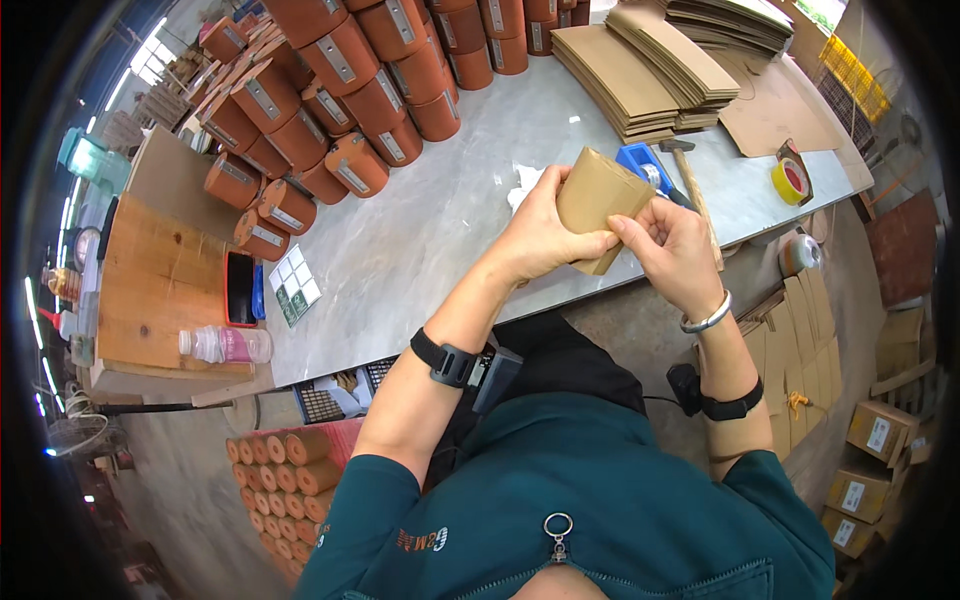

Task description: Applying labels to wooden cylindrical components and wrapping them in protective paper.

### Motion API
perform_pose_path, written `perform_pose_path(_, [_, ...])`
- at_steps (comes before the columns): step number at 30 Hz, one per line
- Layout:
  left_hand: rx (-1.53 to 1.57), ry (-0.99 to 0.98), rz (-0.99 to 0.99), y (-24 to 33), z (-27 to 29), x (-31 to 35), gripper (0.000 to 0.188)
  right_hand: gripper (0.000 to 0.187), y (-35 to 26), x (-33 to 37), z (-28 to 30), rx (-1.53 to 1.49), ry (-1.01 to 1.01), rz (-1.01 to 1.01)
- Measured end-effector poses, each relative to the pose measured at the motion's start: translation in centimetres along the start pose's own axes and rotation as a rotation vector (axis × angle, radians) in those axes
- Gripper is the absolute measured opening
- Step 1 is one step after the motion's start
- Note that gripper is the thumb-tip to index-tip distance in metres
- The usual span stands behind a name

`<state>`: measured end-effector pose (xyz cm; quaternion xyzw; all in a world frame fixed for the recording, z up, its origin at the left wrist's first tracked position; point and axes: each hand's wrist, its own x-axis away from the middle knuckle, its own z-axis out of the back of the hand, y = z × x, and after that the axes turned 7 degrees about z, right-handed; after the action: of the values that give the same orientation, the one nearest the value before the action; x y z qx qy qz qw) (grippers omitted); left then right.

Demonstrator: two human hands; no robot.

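Note:
My left hand point(545, 237) is wrapped around a brown cardboard sleeve point(598, 200), holding it tilted above the front edge of the grey table point(420, 240). The fingers of my right hand point(672, 250) pinch the sleeve's lower right edge. Whether anything sits inside the sleeve is hidden. Just beyond my right hand is a blue tape dispenser point(637, 158), partly covered by the sleeve and the hand. A hammer point(692, 185) with a wooden handle lies beside it. A scrap of white material point(522, 185) shows behind my left hand.
Terracotta cylinders point(355, 165) with pale labels are piled high at the back left. Flat cardboard sheets point(640, 70) are stacked at the back. Yellow tape point(790, 182) lies at the right; a sticker sheet point(294, 285) and plastic bottle point(228, 345) lie at the left.

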<state>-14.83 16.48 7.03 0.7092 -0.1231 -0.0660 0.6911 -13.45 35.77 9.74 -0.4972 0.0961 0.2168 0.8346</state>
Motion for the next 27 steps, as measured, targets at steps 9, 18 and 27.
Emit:
perform_pose_path(9, [0.127, -0.024, -0.021, -0.3, 2.4, 4.5, 0.086, 0.049, 1.6, 0.8, -3.4, -0.226, 0.013, 0.057])
perform_pose_path(18, [0.495, 0.016, -0.06, -0.5, 4.5, 10.5, 0.083, 0.058, -6.0, 0.4, -6.7, -0.369, -0.213, 0.117])
perform_pose_path(27, [0.561, 0.211, -0.128, -0.5, 8.7, 20.0, 0.079, 0.05, -9.8, 0.3, -12.2, -0.338, -0.477, 0.373])
